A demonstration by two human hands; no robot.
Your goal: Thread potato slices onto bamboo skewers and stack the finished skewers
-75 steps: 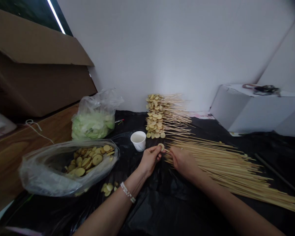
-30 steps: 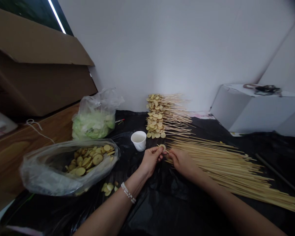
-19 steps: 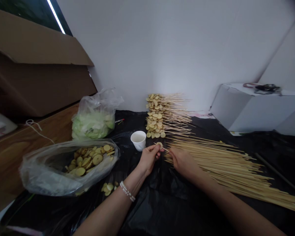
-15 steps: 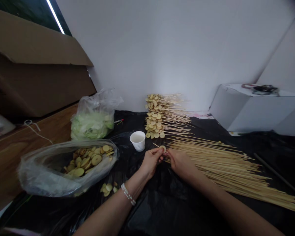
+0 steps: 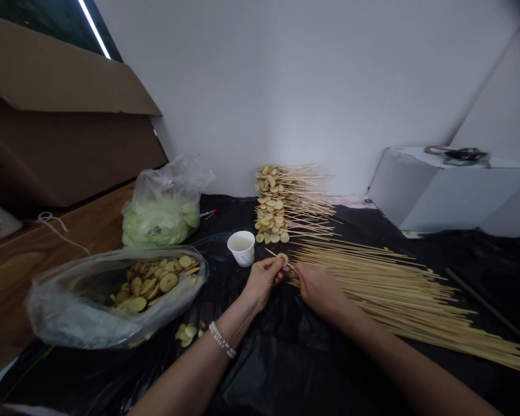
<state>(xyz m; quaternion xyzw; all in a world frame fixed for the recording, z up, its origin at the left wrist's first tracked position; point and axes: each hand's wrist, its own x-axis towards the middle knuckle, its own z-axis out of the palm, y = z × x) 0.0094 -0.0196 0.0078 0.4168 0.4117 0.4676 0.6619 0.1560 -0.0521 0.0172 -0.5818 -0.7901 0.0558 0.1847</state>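
My left hand (image 5: pixel 263 281), with white beads at the wrist, pinches a round pale slice (image 5: pixel 282 259) that has a thin wooden stick (image 5: pixel 270 252) through it. The stick's other end is gripped by my right hand (image 5: pixel 314 284), fingers closed. Behind the hands lies a stack of skewered slices (image 5: pixel 271 214), their bare sticks pointing right. Many loose sticks (image 5: pixel 385 289) spread out beside and under my right forearm. To the left, an open plastic bag (image 5: pixel 86 323) holds more slices (image 5: pixel 147 285). A few slices (image 5: pixel 188 333) lie by my left forearm.
A white paper cup (image 5: pixel 241 248) stands just beyond my left hand. Behind the slices is a clear bag of pale green pieces (image 5: pixel 162 222). A cardboard box (image 5: pixel 69 144) is at the left, a white box (image 5: pixel 450 190) at the right. Black plastic (image 5: pixel 286 370) covers the surface.
My left hand has shifted slightly left with the slice, which is now a little farther from my right fingertips along the stick. The whole view has moved slightly.
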